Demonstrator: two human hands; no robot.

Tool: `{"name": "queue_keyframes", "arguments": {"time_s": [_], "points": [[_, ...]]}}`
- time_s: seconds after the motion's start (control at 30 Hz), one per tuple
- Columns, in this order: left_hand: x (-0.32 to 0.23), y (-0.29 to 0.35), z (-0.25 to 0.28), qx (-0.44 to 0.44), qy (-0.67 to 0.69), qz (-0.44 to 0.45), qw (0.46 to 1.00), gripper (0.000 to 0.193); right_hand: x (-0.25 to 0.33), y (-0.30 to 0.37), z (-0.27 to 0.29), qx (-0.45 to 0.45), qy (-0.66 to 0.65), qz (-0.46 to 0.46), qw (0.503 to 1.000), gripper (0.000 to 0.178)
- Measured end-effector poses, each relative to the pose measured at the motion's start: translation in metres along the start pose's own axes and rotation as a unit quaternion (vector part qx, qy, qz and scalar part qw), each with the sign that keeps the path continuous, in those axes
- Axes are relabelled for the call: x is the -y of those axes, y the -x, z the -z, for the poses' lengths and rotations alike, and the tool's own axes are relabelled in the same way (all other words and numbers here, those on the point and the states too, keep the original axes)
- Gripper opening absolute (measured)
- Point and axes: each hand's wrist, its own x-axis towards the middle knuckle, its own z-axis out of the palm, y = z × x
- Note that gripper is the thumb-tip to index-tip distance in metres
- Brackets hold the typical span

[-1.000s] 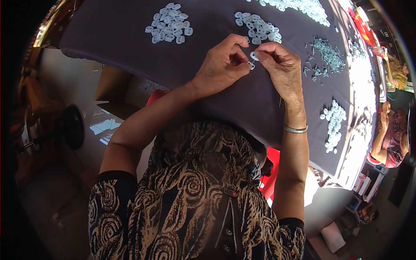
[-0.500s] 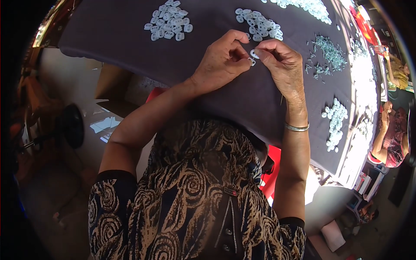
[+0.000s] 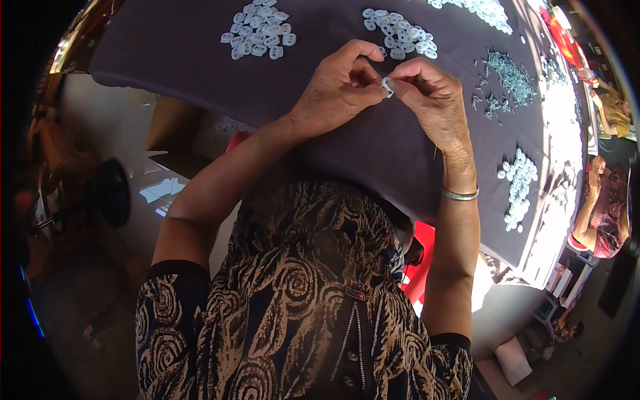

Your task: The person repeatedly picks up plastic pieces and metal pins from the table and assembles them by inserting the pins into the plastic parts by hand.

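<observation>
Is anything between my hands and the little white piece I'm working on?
Nothing visible: the left hand and right hand both pinch the small white piece directly, fingertips meeting above the dark cloth.

This looks like a small workshop where people put little parts together by hand. A big table with a dark cloth (image 3: 200,67) holds many heaps of small white plastic pieces (image 3: 259,30), one near its far edge and one by its right edge (image 3: 517,187), plus a pile of tiny metal bits (image 3: 510,80). Another person (image 3: 603,213) sits at the right side, and a fan (image 3: 107,193) stands on the floor.
</observation>
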Motion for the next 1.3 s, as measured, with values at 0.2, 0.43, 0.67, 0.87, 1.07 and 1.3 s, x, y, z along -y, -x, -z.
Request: {"name": "queue_keyframes", "arguments": {"time_s": [0.2,0.43,0.67,0.87,1.07,1.3], "points": [[-0.002,0.000,0.003,0.007,0.069,0.017,0.997,0.035,0.002,0.004,-0.001,0.004,0.034,0.025,0.999,0.022],[-0.004,0.002,0.004,0.042,0.141,0.036,0.988,0.021,0.002,0.006,-0.003,-0.005,0.045,0.051,0.998,0.025],[-0.018,0.001,0.005,0.022,0.133,0.060,0.989,0.011,0.012,0.006,-0.005,-0.023,0.072,0.073,0.994,0.022],[-0.008,-0.001,0.005,0.031,0.081,0.026,0.996,0.015,0.012,0.003,-0.004,-0.018,0.139,0.124,0.982,0.023],[-0.003,0.000,0.001,0.011,0.074,-0.008,0.997,0.022,0.017,0.004,-0.011,-0.024,0.171,0.121,0.977,0.035],[-0.011,0.001,0.008,0.064,0.072,0.042,0.994,0.031,0.009,0.006,-0.008,0.039,0.388,0.161,0.907,0.034]]}}
